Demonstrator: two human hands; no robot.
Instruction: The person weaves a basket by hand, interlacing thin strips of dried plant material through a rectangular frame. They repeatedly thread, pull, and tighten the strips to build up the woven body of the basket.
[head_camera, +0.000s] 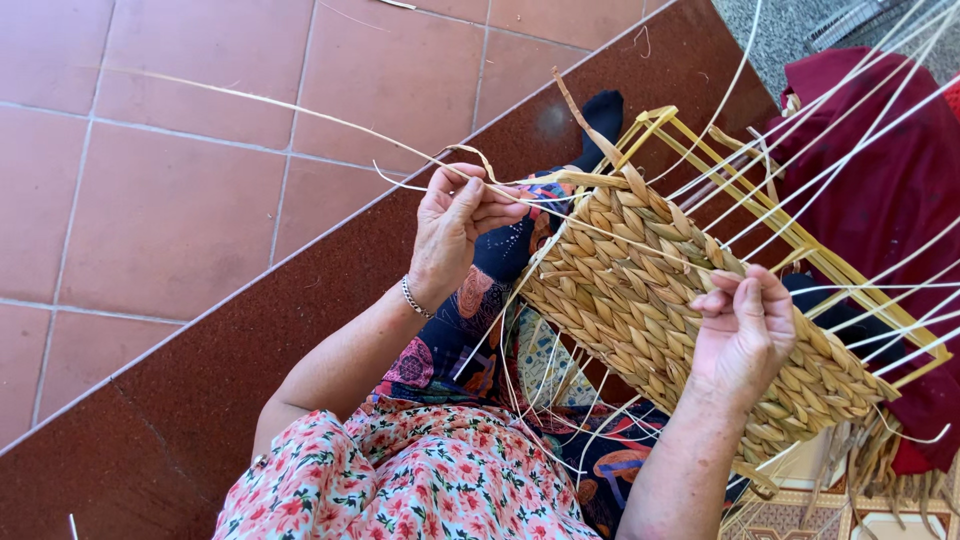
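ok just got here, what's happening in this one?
A person is weaving a straw panel that rests across their lap, stretched on a yellowish frame. The left hand pinches a long loose straw strand at the panel's upper corner, pulling it out over the tiled floor. The right hand presses down on the woven surface near its far edge. Much of the panel is woven; bare strands fan out beyond the frame over a dark red cloth.

The red cloth (890, 160) runs off the right edge; the woven panel's (660, 290) lower fringe seems cut off.
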